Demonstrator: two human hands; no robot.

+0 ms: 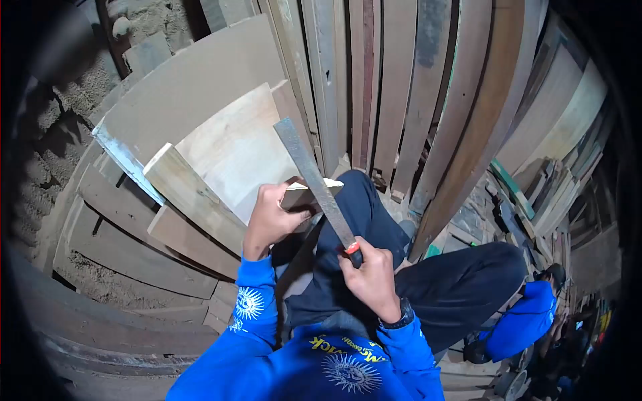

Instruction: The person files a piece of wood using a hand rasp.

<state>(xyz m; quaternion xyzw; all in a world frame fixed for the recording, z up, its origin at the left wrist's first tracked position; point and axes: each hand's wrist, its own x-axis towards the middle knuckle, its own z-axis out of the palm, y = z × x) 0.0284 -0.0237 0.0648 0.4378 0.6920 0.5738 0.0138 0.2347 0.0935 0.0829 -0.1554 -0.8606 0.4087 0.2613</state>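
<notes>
My left hand (273,217) is closed around a small wooden piece (299,197), with its pale edge facing up above my thigh. A long flat metal file (309,170) lies across that piece, its far end pointing up and to the left. The file's dark handle with a red collar (354,252) is gripped in my right hand (372,277). File and wood appear to touch near the piece's pale edge. My fingers hide part of the wooden piece.
Pale boards (231,144) lie to the left, beside a narrow plank (194,190). Long upright planks (398,87) stand ahead. Wood offcuts (552,194) are piled at the right. A person in a blue top (521,324) is at the lower right.
</notes>
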